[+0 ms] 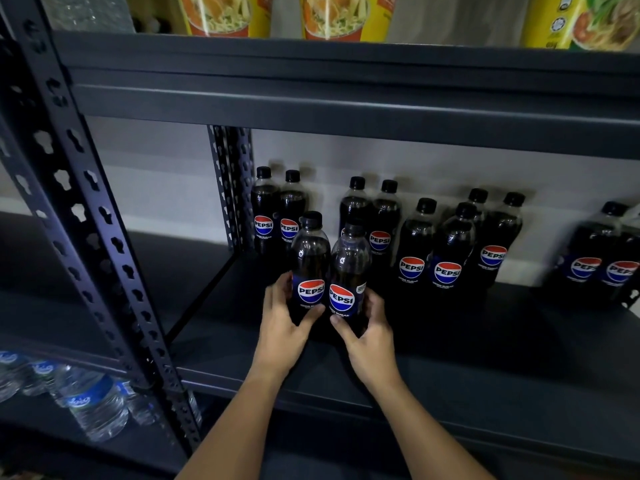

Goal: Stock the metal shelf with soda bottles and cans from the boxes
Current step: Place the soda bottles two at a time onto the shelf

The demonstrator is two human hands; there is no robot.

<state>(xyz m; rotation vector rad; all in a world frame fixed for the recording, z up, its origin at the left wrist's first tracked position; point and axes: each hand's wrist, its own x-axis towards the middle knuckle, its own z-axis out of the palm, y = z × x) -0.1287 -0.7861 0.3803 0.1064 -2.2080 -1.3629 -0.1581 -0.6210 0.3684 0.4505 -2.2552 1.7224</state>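
Left hand: the left hand [282, 327] wraps the lower body of the left bottle [310, 268], thumb across the front below the label, fingers [277, 289] curled round the far side.
Right hand: the right hand [372, 336] grips the right bottle [348, 271] the same way, low on the label band.
Where the bottles are: side by side, touching, over the front part of the metal shelf [433, 358], ahead of the stocked bottles [446, 251] along the wall; whether their bases rest on the shelf I cannot tell.
Weight: full of dark soda, so likely fairly heavy for their size.
Surface: smooth plastic, probably a little slippery; walls firm under pressure.
Best hold: around the middle or lower body, as now; a cap hold would let them swing.
Risk: tall and narrow, so a nudge could topple neighbours.
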